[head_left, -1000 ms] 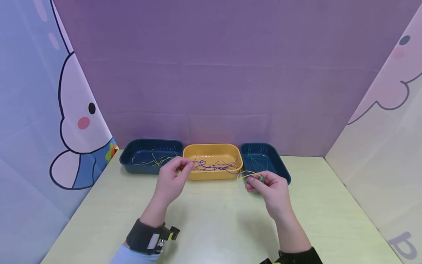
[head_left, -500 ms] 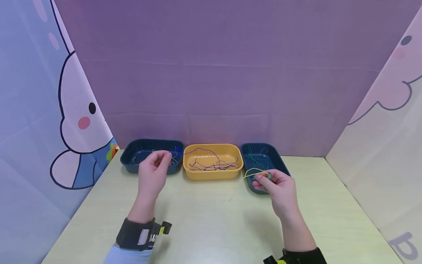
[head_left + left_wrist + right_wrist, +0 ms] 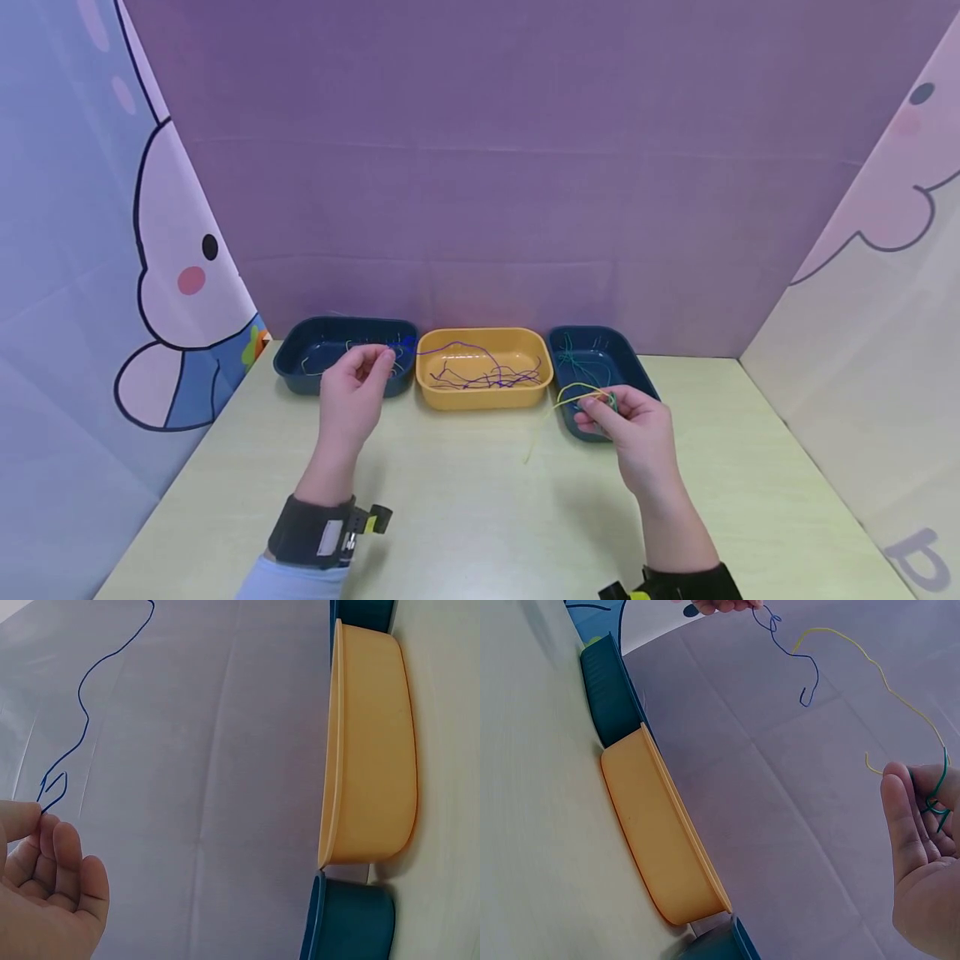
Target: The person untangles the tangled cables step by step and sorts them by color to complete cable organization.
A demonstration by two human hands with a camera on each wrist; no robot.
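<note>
My left hand (image 3: 351, 396) is in front of the left dark blue tray (image 3: 296, 382). Between thumb and forefinger it pinches a thin blue string (image 3: 84, 712). That string has a small loop by the fingertips and a loose end that hangs over the yellow tray (image 3: 483, 402) in the head view. Near the right dark blue tray (image 3: 633, 379), my right hand (image 3: 626, 429) holds a yellow string (image 3: 889, 688) together with a green string (image 3: 940, 784). The two are bunched at the fingers, partly hidden. A gap separates the blue string's free end from the right hand.
Blue-purple strings (image 3: 487, 379) lie in the yellow tray, and green strings (image 3: 577, 362) in the right one. Pale yellow strings (image 3: 305, 367) in the left tray are partly behind my left hand. The three trays stand side by side against a purple cloth (image 3: 517, 208).
My left hand has moved left, drawing the blue string away from the right hand. The right hand has shifted slightly right, and a yellow end now dangles lower beneath it.
</note>
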